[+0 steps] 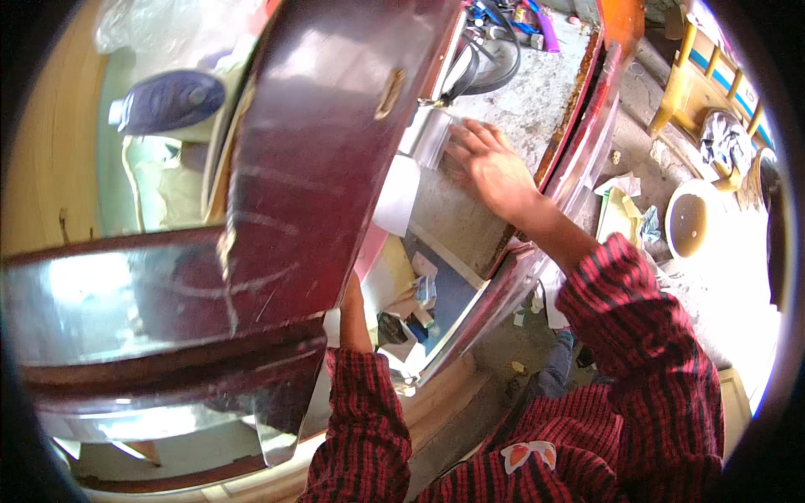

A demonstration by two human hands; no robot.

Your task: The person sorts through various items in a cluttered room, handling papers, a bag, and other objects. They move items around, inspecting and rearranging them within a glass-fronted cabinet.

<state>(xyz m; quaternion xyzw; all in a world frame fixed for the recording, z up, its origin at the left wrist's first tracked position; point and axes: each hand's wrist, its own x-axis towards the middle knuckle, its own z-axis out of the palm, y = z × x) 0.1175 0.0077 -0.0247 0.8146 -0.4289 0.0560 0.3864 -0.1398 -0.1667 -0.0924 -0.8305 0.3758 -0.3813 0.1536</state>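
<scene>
My right hand rests with its fingers stretched out over a worn grey board. Its fingertips are beside a shiny silvery piece, and whether they touch it I cannot tell. A white sheet hangs just below that piece. Left of it rises a large dark red lacquered wooden panel, scratched, with a small slot. My left forearm reaches up behind this panel, which hides the left hand's fingers. Below the board, a blue-bottomed compartment holds papers and small scraps.
Black looped bands and colourful small items lie at the board's far end. A dark blue bottle and clear plastic are at the left. On the right floor stand a whitish bucket and a yellow wooden chair.
</scene>
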